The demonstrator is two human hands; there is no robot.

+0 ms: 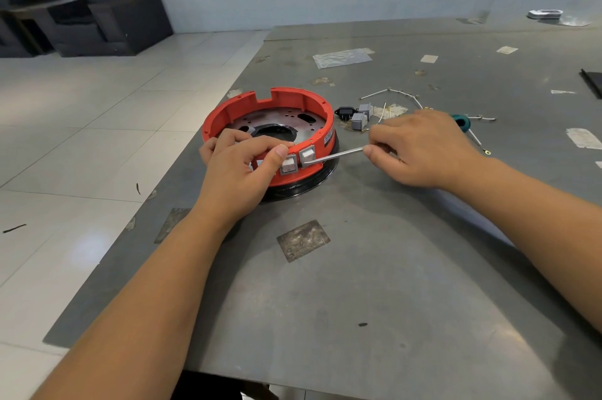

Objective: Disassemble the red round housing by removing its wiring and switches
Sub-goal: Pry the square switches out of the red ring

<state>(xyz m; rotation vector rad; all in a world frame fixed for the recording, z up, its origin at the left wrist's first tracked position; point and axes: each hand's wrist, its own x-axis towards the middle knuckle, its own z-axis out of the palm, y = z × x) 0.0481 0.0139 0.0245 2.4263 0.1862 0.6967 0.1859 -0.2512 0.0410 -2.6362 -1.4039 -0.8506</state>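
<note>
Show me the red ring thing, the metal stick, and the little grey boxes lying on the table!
red housing (294, 99): head view, on its far wall.
metal tool (335, 155): head view, mid-shaft.
loose grey switches (361, 116): head view, on the nearer one's body.

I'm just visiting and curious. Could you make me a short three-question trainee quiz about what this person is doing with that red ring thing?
1. True or false: the right hand holds a metal screwdriver shaft against a white switch in the red round housing.
2. What does the left hand grip?
A) the wires
B) the housing's near rim
C) the black socket
3. How many grey switches lie loose on the table?

Key: 1 true; 2 B; 3 two.
</note>
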